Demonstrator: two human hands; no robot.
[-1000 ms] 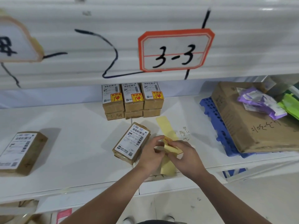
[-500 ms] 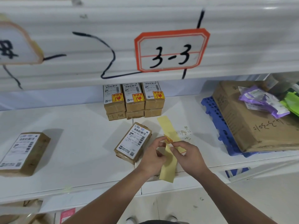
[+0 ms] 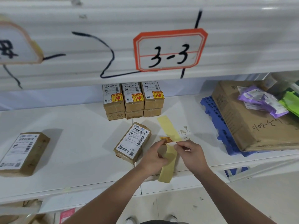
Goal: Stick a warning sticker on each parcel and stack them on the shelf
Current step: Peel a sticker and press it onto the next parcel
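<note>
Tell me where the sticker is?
Centre of the head view: the sticker sits between the left hand and right hand, just right of the nearest parcel.

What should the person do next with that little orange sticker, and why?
Probably peel the sticker fully off the backing strip and press it onto the nearest parcel: it is half lifted, and that parcel bears no warning mark, unlike the stacked parcels behind.

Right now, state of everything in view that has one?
left hand, pinches the sticker strip
right hand, pinches the sticker strip
warning sticker, partly peeled, between the fingertips
near parcel, flat, unstickered
left parcel, flat, unstickered
stacked parcels, two layers, top three stickered
carton, rests on blue pallet
</note>
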